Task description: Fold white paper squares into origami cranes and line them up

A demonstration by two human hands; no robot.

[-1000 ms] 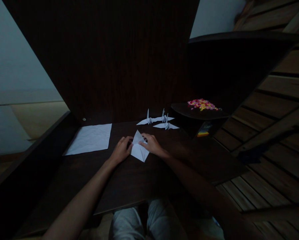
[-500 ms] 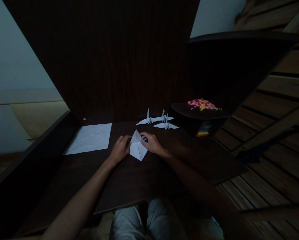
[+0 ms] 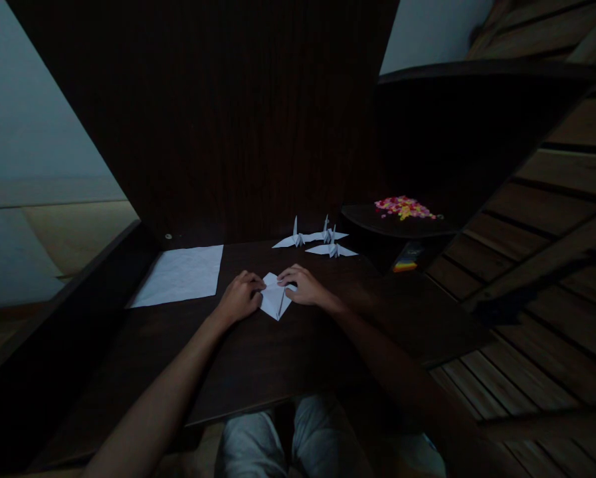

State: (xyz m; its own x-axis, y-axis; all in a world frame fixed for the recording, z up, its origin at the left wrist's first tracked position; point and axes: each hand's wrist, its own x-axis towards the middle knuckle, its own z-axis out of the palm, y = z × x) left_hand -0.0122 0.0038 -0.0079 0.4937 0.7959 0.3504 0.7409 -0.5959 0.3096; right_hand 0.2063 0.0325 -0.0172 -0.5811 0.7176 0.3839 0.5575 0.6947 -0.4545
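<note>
A folded white origami paper point(image 3: 276, 302) lies on the dark desk in front of me, its lower corner pointing toward me. My left hand point(image 3: 242, 294) grips its left edge, fingers closed on the paper. At the opposite edge my right hand point(image 3: 301, 285) holds it, with the fingertips over the upper part and the thumb lower down. Fingers cover both side corners. Just beyond my hands stand three finished paper cranes, the closest one point(image 3: 333, 250) slightly to the right.
To the left lies a flat, creased white sheet point(image 3: 178, 275). A small corner shelf point(image 3: 392, 228) on the right bears a heap of pink and yellow bits point(image 3: 406, 208). Below it is a dark packet with a rainbow-coloured end point(image 3: 406, 259). A raised side board point(image 3: 78, 285) borders the desk's left.
The paper's tall top point has dropped lower and the shape looks shorter. My right fingers have moved in over its upper part; my left fingers have come further onto the left edge.
</note>
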